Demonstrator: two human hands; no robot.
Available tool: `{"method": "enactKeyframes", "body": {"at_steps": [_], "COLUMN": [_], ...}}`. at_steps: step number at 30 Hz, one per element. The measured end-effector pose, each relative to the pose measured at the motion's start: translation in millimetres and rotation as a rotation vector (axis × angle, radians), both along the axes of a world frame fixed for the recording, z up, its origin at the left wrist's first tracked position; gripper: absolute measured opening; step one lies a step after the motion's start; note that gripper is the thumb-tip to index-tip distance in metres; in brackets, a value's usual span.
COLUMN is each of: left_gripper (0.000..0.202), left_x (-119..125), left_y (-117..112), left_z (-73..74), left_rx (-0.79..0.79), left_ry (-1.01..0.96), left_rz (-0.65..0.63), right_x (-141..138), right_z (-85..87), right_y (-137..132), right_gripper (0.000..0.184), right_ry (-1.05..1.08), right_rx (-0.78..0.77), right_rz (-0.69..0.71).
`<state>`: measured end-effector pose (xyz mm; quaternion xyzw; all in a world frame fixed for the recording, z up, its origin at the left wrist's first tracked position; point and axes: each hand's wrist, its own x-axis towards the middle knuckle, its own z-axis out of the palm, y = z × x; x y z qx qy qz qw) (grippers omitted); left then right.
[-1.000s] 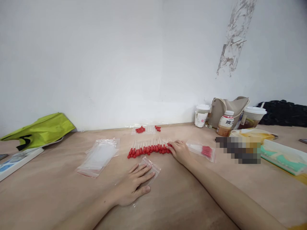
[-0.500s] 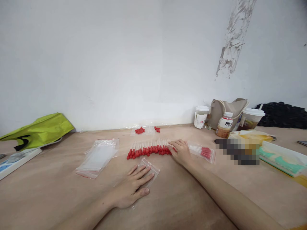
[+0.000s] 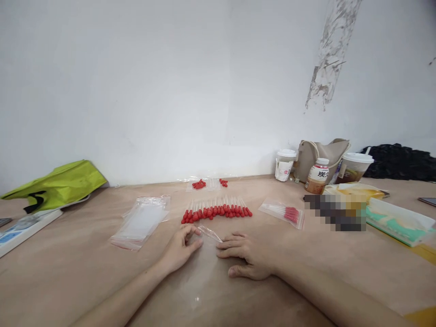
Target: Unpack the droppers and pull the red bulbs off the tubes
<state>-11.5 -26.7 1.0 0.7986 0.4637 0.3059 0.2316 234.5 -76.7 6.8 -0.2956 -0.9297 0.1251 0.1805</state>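
Could crumple the thin clear bag [image 3: 210,233] by tugging unevenly with half-curled left hand [image 3: 181,248] (pinch unclear) and loosely spread right hand [image 3: 251,256].

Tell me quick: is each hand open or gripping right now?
Left hand: curled at the clear bag; cannot tell whether it grips.
Right hand: open, palm down, at the bag's right side.
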Motion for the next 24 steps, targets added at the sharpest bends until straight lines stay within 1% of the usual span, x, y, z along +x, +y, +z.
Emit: {"method": "enactKeyframes", "body": {"at_steps": [2, 4, 6, 7, 8, 9, 10, 11, 12, 13, 14, 15, 16, 17, 18, 19, 21, 23, 24], "left_gripper": [0.022, 0.02, 0.019, 0.019, 0.021, 0.023, 0.026, 0.03, 0.035, 0.039, 0.042, 0.044, 0.045, 0.044, 0.042, 0.039, 0.034, 0.03, 0.03], "left_x": [0, 2, 3, 1, -4, -12, -25, -40, -59, -78, -98, -117, -133, -146, -156, -163, -168, -168, -167], "left_y": [1, -1, -3, -2, 0, 5, 11, 19, 28, 37, 46, 54, 61, 67, 71, 74, 77, 77, 77], "left_z": [-1.3, -0.1, 6.3, 12.2, 20.1, 29.5, 39.7, 49.7, 58.6, 65.3, 69.3, 70.3, 68.5, 64.4, 58.9, 52.8, 41.5, 34.9, 33.8], "left_rx": [-0.06, -0.116, -0.172, -0.203, -0.232, -0.246, -0.268, -0.246, -0.209, -0.175, -0.153, -0.157, -0.146, -0.152, -0.141, -0.126, -0.079, -0.032, -0.019], "left_ry": [0.009, -0.005, -0.062, -0.101, -0.139, -0.178, -0.189, -0.198, -0.19, -0.168, -0.146, -0.117, -0.11, -0.073, -0.025, 0.047, 0.215, 0.342, 0.373], "left_rz": [-0.021, -0.047, -0.061, -0.056, -0.042, -0.004, 0.031, 0.084, 0.14, 0.19, 0.259, 0.312, 0.366, 0.391, 0.434, 0.464, 0.518, 0.554, 0.568], "right_x": [-2, -4, -1, 5, 15, 28, 46, 67, 90, 114, 136, 156, 172, 185, 193, 197, 197, 191, 188], "right_z": [-0.9, -2.3, -2.0, -0.8, 1.1, 3.5, 5.8, 7.7, 8.8, 8.9, 8.0, 6.2, 4.0, 1.6, -0.7, -2.6, -4.8, -5.2, -5.0], "right_y": [-1, -2, 1, 5, 10, 17, 24, 32, 40, 46, 52, 57, 60, 62, 64, 65, 65, 64, 63], "right_gripper": [0.047, 0.045, 0.036, 0.032, 0.028, 0.025, 0.022, 0.02, 0.018, 0.02, 0.028, 0.041, 0.051, 0.055, 0.055, 0.05, 0.039, 0.035, 0.035], "right_ry": [0.014, 0.062, 0.164, 0.223, 0.279, 0.309, 0.323, 0.308, 0.264, 0.191, 0.126, 0.104, 0.115, 0.159, 0.209, 0.231, 0.286, 0.342, 0.377], "right_rx": [-0.039, -0.059, -0.049, -0.023, 0.006, 0.07, 0.141, 0.189, 0.204, 0.176, 0.128, 0.055, -0.041, -0.16, -0.271, -0.315, -0.383, -0.414, -0.429], "right_rz": [0.032, 0.043, -0.023, -0.098, -0.206, -0.342, -0.518, -0.723, -0.951, -1.147, -1.315, -1.449, -1.511, -1.526, -1.526, -1.519, -1.5, -1.488, -1.48]}}
